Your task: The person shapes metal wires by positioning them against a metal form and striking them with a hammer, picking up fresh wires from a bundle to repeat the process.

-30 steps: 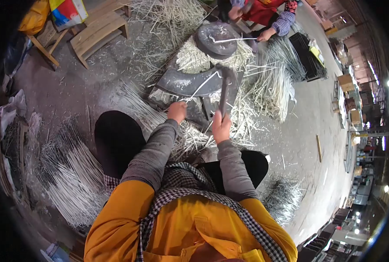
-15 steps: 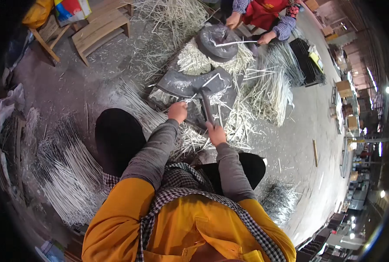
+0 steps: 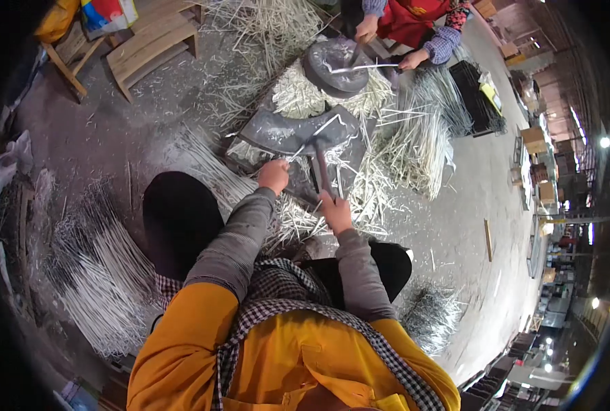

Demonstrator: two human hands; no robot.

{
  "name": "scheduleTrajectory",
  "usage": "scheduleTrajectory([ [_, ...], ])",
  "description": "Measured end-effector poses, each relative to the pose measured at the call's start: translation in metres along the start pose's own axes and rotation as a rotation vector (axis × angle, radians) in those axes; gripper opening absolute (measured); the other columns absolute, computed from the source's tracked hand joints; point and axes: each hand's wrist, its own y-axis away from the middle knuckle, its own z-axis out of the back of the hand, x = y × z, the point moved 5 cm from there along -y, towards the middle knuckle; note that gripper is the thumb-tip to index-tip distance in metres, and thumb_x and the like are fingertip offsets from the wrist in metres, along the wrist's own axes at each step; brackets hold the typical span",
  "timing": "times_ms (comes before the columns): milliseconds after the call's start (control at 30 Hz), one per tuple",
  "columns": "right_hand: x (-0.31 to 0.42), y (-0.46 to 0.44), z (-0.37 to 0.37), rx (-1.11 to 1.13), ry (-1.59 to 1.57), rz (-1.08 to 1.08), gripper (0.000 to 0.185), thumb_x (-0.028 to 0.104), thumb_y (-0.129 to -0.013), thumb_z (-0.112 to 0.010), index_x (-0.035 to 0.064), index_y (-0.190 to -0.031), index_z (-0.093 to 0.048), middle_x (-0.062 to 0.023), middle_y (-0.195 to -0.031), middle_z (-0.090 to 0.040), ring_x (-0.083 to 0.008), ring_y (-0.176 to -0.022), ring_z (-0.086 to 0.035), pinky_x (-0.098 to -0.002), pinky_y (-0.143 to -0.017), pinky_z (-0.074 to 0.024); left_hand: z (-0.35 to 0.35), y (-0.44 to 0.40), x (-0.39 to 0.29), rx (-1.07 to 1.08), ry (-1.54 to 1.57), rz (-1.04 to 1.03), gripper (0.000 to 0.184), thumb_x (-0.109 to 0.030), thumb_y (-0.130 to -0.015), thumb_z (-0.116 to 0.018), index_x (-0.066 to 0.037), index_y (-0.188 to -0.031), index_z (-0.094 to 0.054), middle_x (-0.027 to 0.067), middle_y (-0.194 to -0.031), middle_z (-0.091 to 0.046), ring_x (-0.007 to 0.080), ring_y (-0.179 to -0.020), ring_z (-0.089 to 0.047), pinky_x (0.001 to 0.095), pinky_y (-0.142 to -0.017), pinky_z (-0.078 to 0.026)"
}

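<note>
My left hand (image 3: 273,177) is closed around the near end of a thin white-coated rod (image 3: 324,125), whose far end is bent. This rod lies across a dark curved slab (image 3: 274,131) covered in white dust. In my right hand (image 3: 336,211) is the handle of a hammer (image 3: 322,164); its head rests on or just above the slab beside the rod, and I cannot tell whether they touch. White flakes and scraps (image 3: 298,92) lie thickly around the slab. Beyond it stands a round dark block (image 3: 336,65).
Across from me a co-worker's hand (image 3: 414,59) holds another white rod over the round block. Rod bundles lie at right (image 3: 414,147) and left (image 3: 106,274). A wooden bench (image 3: 151,48) stands upper left. A stick (image 3: 488,240) lies on the floor.
The whole view has shifted slightly. Both my hands keep nearly the same place and hold, with the hammer head still down by the rod.
</note>
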Motion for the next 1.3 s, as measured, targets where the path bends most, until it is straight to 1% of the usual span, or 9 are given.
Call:
scheduleTrajectory([
  [133, 0.041, 0.022, 0.022, -0.096, -0.570, 0.108, 0.050, 0.044, -0.086, -0.058, -0.0039, -0.073, -0.058, -0.0062, -0.054, -0.052, -0.0152, -0.040, -0.046, -0.0347, -0.038, -0.0341, -0.010, 0.014, 0.002, 0.026, 0.040, 0.007, 0.023, -0.021, -0.084, -0.055, -0.002, -0.089, -0.066, 0.0198, -0.087, -0.064, 0.0389, -0.083, -0.059, 0.0428, -0.074, -0.047],
  [300, 0.012, 0.018, 0.013, -0.298, 0.108, 0.240, 0.047, 0.038, -0.085, -0.061, -0.0073, -0.072, -0.058, -0.0130, -0.056, -0.056, -0.0216, -0.049, -0.055, -0.0369, -0.047, -0.0404, -0.001, 0.006, -0.005, 0.026, 0.078, 0.042, 0.021, -0.021, -0.083, -0.056, -0.002, -0.087, -0.065, 0.0196, -0.084, -0.063, 0.0389, -0.081, -0.059, 0.0428, -0.071, -0.047],
  [433, -0.018, 0.015, -0.005, 0.051, -0.229, -0.176, 0.043, 0.036, -0.086, -0.062, -0.0040, -0.071, -0.059, -0.0053, -0.053, -0.051, -0.0130, -0.048, -0.051, -0.0322, -0.043, -0.0375, -0.002, 0.001, -0.001, -0.015, 0.123, -0.009, 0.020, -0.020, -0.083, -0.058, -0.002, -0.088, -0.065, 0.0196, -0.082, -0.063, 0.0389, -0.079, -0.059, 0.0418, -0.068, -0.046],
  [633, 0.010, 0.014, 0.022, -0.160, -0.498, -0.014, 0.039, 0.035, -0.089, -0.059, 0.0040, -0.067, -0.051, -0.0002, -0.049, -0.045, -0.0083, -0.037, -0.040, -0.0250, -0.035, -0.0288, 0.003, -0.001, -0.019, -0.025, 0.335, 0.017, 0.019, -0.020, -0.081, -0.060, -0.003, -0.090, -0.065, 0.0196, -0.081, -0.062, 0.0383, -0.076, -0.059, 0.0415, -0.066, -0.046],
  [733, 0.016, 0.020, 0.023, -0.175, -0.536, 0.012, 0.038, 0.035, -0.090, -0.057, 0.0047, -0.067, -0.050, 0.0010, -0.049, -0.043, -0.0076, -0.037, -0.038, -0.0247, -0.035, -0.0283, 0.029, 0.001, -0.050, -0.094, 0.221, -0.030, 0.021, -0.021, -0.082, -0.059, -0.002, -0.087, -0.064, 0.0189, -0.080, -0.062, 0.0376, -0.076, -0.060, 0.0425, -0.065, -0.046],
  [967, 0.055, 0.036, 0.026, -0.142, -0.792, 0.104, 0.038, 0.037, -0.092, -0.053, 0.0054, -0.070, -0.050, 0.0017, -0.051, -0.043, -0.0065, -0.040, -0.039, -0.0240, -0.036, -0.0284, 0.024, 0.002, -0.010, -0.019, -0.137, -0.015, 0.020, -0.024, -0.083, -0.056, -0.006, -0.085, -0.065, 0.0185, -0.081, -0.062, 0.0378, -0.079, -0.059, 0.0457, -0.067, -0.046],
  [1100, 0.050, 0.024, 0.022, -0.283, -0.617, 0.364, 0.038, 0.037, -0.093, -0.049, 0.0057, -0.072, -0.050, 0.0021, -0.052, -0.043, -0.0051, -0.044, -0.040, -0.0216, -0.040, -0.0295, 0.025, 0.001, -0.011, 0.033, -0.152, 0.023, 0.018, -0.024, -0.083, -0.055, -0.009, -0.085, -0.066, 0.0181, -0.083, -0.062, 0.0380, -0.082, -0.059, 0.0467, -0.069, -0.046],
  [1200, -0.031, -0.015, -0.019, -0.248, 0.318, 0.243, 0.042, 0.038, -0.092, -0.051, -0.0030, -0.082, -0.057, -0.0054, -0.054, -0.050, -0.0177, -0.047, -0.050, -0.0333, -0.046, -0.0373, 0.024, 0.003, -0.009, 0.054, -0.148, 0.044, 0.018, -0.024, -0.082, -0.055, -0.010, -0.085, -0.066, 0.0180, -0.084, -0.063, 0.0381, -0.083, -0.059, 0.0469, -0.070, -0.046],
  [1300, 0.004, -0.008, -0.002, -0.214, 0.026, 0.197, 0.039, 0.035, -0.091, -0.052, -0.0002, -0.076, -0.057, -0.0041, -0.058, -0.052, -0.0127, -0.050, -0.049, -0.0303, -0.047, -0.0378, 0.023, 0.005, -0.001, 0.066, -0.151, 0.039, 0.019, -0.024, -0.082, -0.055, -0.010, -0.085, -0.066, 0.0177, -0.085, -0.063, 0.0382, -0.084, -0.059, 0.0468, -0.071, -0.046],
])
